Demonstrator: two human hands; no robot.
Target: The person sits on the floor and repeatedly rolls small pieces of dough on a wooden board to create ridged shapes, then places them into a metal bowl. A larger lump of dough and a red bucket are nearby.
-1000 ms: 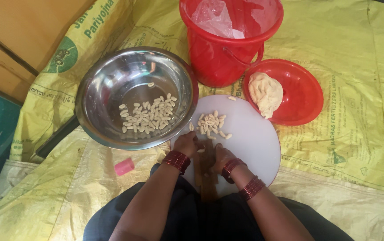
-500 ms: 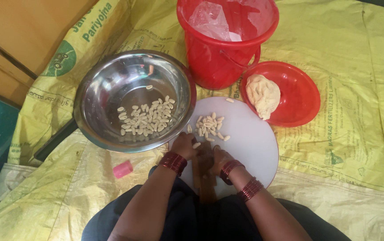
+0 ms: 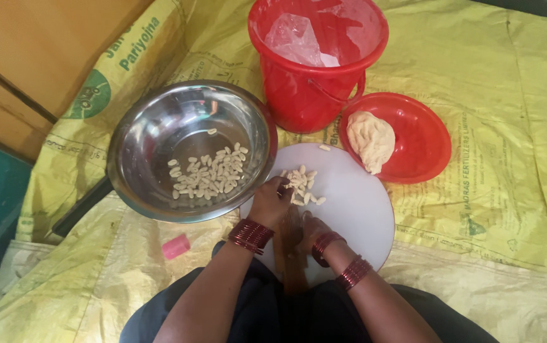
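At frame centre, the left hand (image 3: pixel 272 202) has its fingers curled onto small dough pieces (image 3: pixel 301 184) on the white board (image 3: pixel 356 209): soft, light, likely sticky, best pinched gently. Whether the right hand (image 3: pixel 311 227) is open or closed, I cannot tell.

yellow sheet (image 3: pixel 508 114) | on it: steel bowl (image 3: pixel 159 127), red bucket (image 3: pixel 305 95), red plate (image 3: pixel 422 136), white board (image 3: pixel 356 209)

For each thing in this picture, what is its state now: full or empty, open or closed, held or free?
Steel bowl: holds small pale dough pieces.
Red bucket: open, clear plastic inside.
Red plate: holds one dough lump.
White board: small heap of pieces.
Left hand: at the heap.
Right hand: on the board.
Pink object: lies free.
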